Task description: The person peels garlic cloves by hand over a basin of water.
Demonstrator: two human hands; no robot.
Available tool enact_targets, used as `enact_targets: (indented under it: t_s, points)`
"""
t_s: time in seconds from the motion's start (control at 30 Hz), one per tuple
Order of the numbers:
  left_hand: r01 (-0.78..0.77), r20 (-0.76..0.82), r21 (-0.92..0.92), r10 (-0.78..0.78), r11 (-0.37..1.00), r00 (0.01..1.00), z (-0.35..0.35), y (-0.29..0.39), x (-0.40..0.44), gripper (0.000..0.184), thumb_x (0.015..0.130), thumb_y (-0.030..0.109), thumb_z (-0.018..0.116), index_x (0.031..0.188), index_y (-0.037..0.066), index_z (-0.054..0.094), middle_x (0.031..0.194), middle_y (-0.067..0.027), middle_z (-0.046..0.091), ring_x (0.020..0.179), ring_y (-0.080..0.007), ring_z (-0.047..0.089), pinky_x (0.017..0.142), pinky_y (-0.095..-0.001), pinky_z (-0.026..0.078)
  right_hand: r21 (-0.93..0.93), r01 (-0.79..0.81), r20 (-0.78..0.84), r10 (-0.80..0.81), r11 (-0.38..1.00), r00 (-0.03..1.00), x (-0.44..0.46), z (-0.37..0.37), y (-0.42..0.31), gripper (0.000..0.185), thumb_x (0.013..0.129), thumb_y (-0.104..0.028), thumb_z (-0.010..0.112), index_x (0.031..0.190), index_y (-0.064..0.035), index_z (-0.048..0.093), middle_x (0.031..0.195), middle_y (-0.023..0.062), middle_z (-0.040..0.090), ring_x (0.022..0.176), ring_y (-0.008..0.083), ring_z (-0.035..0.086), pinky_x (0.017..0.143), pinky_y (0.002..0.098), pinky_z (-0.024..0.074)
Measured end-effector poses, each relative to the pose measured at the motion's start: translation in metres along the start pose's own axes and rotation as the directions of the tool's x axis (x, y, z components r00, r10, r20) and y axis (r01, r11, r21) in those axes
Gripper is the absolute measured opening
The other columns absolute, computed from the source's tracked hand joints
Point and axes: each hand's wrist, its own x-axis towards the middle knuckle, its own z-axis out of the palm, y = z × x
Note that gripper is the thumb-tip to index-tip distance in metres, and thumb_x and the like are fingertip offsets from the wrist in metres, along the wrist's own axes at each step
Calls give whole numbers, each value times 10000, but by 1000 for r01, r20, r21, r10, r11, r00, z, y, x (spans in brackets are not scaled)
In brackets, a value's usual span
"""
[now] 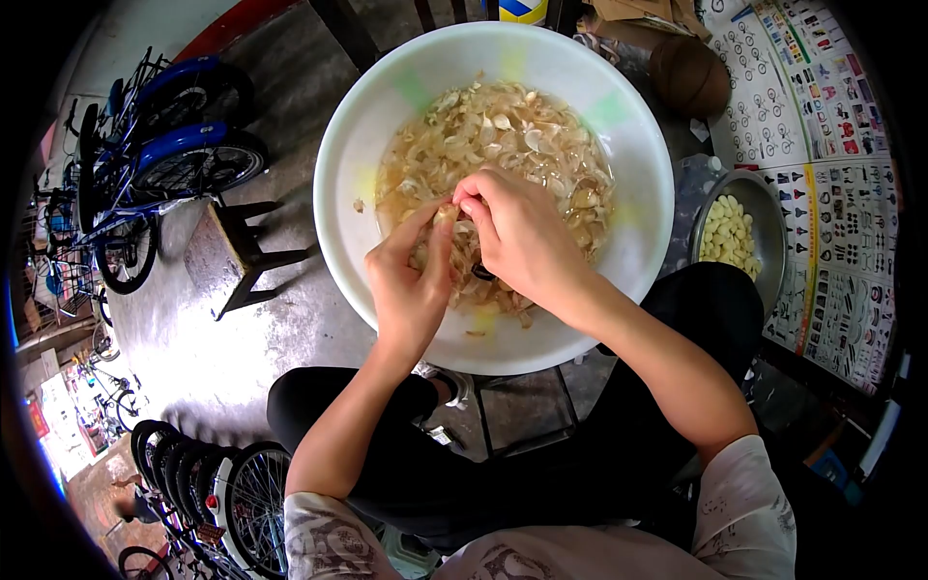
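I have a small brownish garlic clove between the fingertips of my left hand, thumb and forefinger closed on it. My right hand is narrowed to a pinch at the clove's right side, thumb and forefinger drawn together; whether they grip the clove itself or a bit of its skin, I cannot tell. So the clove lies between my two hands, at the far tips of the left one, with the right coming across to it at a slant. Its long axis seems to point away from me, leaning slightly right, though my fingers cover much of it.

Directly under and beyond both hands is the white basin, with loose skins in water. Out to the right of my hands, past the basin's rim and nearer my right arm, stands a metal bowl holding pale, peeled cloves.
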Motion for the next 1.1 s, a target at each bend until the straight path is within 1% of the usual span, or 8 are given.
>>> enact_targets:
  t_s: [0.17,0.3,0.47,0.57,0.67,0.77,0.97,1.1]
  points:
    - [-34,-44,15,35,999,998,3,0,0,219,969,89,616,1129,-47,677,680,-54,640,518,-51,545,473,-232,421,29,-46,4,46,999,999,-2,-2,0,82,907,-21,574,942,46,605,881,199,656,782,382,643,703,450,501]
    - [4,-76,-24,-5,1000,997,7,1,-2,226,991,105,590,1131,-53,670,746,-74,682,523,-62,562,475,-231,441,125,-219,96,208,968,973,-3,-5,-2,93,920,-23,586,967,49,621,798,174,673,707,281,658,638,375,492]
    - [-4,-101,-233,-20,973,995,8,2,3,273,1027,143,533,1185,-57,629,1009,-100,724,589,-64,553,530,-212,462,194,-382,248,332,903,910,-12,-4,-3,146,918,-62,566,953,56,643,749,156,652,622,229,585,604,363,460]
    - [59,-46,-336,-79,940,996,6,-4,5,284,1031,149,525,1209,-54,612,1053,-104,716,619,-62,547,564,-203,467,117,-291,255,255,950,933,-10,-5,4,139,906,-57,569,920,44,664,761,173,660,651,267,624,626,378,482]
    - [76,-14,-414,-90,907,996,5,-7,9,274,1028,146,534,1188,-54,629,1020,-98,723,632,-61,553,577,-199,469,-272,-161,290,241,949,926,3,-32,8,114,877,-75,635,910,2,713,863,186,704,748,322,688,694,397,531]
    - [-12,42,-289,26,957,999,2,-6,7,246,1014,131,563,1161,-45,652,961,-89,731,618,-62,560,563,-203,474,-14,-76,105,77,997,992,18,-52,5,109,862,-119,696,890,-33,756,827,148,710,671,309,676,670,390,537]
    - [-79,68,-107,87,991,994,1,-4,2,178,981,88,617,1079,-46,683,807,-53,681,590,-69,556,528,-206,434,67,67,138,-76,995,987,12,-46,-5,107,845,-55,724,941,-12,740,834,79,703,686,182,652,614,287,501]
    - [-66,65,-84,71,994,995,3,-3,0,170,966,70,634,1084,-45,680,801,-55,690,581,-73,568,518,-203,436,155,-30,146,7,987,989,10,-44,-1,100,818,-63,723,894,-1,743,845,130,709,732,294,677,701,360,538]
